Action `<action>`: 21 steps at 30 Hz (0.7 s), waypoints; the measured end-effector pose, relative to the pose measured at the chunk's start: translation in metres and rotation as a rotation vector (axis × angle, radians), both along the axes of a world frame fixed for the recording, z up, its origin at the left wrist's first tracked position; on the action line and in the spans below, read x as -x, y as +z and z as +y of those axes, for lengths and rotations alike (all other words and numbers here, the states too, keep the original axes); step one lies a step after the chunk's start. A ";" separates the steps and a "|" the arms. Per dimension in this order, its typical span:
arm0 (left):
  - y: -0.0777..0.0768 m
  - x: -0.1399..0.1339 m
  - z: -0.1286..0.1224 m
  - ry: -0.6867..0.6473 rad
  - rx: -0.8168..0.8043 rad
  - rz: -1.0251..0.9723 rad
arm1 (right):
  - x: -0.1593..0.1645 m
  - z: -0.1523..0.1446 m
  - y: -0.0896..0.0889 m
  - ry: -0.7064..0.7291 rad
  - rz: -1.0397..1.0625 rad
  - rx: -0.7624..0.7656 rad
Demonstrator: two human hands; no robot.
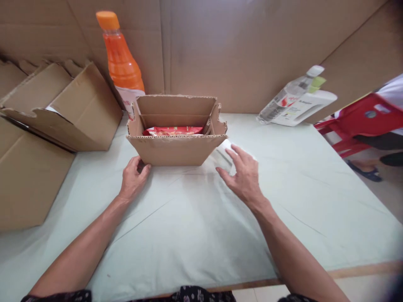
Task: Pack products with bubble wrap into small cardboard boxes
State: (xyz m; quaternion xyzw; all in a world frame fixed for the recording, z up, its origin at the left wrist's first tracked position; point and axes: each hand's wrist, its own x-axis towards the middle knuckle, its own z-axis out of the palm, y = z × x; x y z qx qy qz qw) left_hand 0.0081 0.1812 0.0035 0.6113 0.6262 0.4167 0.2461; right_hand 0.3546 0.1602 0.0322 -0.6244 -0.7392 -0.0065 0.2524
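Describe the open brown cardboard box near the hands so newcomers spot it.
Start at the pale green tablecloth. Just beyond the bare left hand and right hand stands the open brown cardboard box. Unlike the brown cardboard boxes at left, it shows a red printed packet inside.

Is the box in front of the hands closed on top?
No, the cardboard box is open at the top, and a red packet shows inside it.

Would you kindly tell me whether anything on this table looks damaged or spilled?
The middle box has a ragged, notched rim, as if roughly cut, though that may be intended. No spill shows on the cloth.
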 end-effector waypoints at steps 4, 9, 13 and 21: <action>-0.001 0.000 0.003 0.000 -0.011 -0.020 | -0.047 0.003 -0.007 -0.168 -0.113 0.106; 0.022 -0.004 -0.036 0.134 -0.103 -0.076 | -0.051 -0.020 0.000 -0.180 -0.091 0.074; 0.040 -0.028 -0.099 -0.056 0.178 -0.353 | 0.005 -0.073 0.015 -0.015 -0.011 -0.021; 0.039 -0.049 -0.118 -0.105 0.512 -0.971 | 0.086 -0.117 0.026 0.384 0.479 0.362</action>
